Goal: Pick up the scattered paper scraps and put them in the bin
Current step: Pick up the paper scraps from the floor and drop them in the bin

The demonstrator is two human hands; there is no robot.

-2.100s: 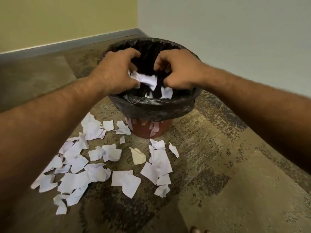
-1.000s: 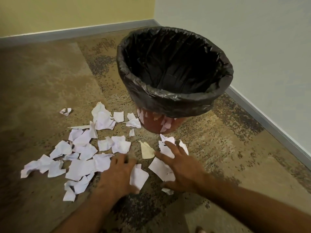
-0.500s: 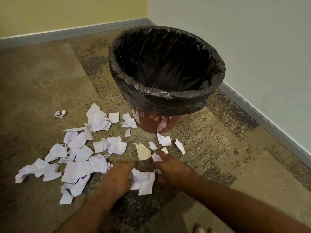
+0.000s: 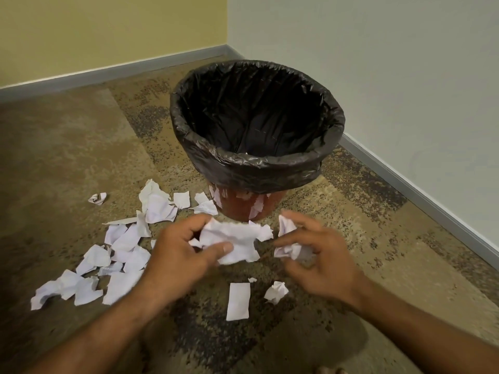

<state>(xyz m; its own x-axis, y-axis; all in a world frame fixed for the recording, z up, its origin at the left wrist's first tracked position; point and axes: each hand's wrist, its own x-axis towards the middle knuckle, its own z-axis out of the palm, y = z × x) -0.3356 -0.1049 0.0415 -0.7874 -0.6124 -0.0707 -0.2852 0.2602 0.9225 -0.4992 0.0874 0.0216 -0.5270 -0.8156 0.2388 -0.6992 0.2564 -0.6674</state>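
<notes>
A: Both hands are up off the floor with a load each. The left hand [image 4: 180, 252] has thumb and fingers clamped on a crumpled wad of white paper scraps [image 4: 234, 242], and the right hand [image 4: 321, 259] has its fingers curled round a smaller white crumpled bunch [image 4: 289, 240]

B: And the target sits just beyond them, the round red-brown bin with the black plastic liner [image 4: 259, 168], mouth wide open. What's the danger here?

A: The left wad looks loosely held, with ragged edges hanging past the thumb. I'd say a piece could slip out on the way up and land on the mottled brown carpet [image 4: 81, 147]

B: The right-hand grip looks loose too, fingers half spread. Let go short of the rim and the scraps flutter down the outside

A: Plenty left either way: the main scatter of white scraps [image 4: 118, 249] lies to the left, a flat white rectangular slip [image 4: 238, 300] and a small crumpled piece [image 4: 276, 292] below the hands, one stray curled scrap [image 4: 97, 198] well apart on the far left

B: That stray could easily get missed
</notes>
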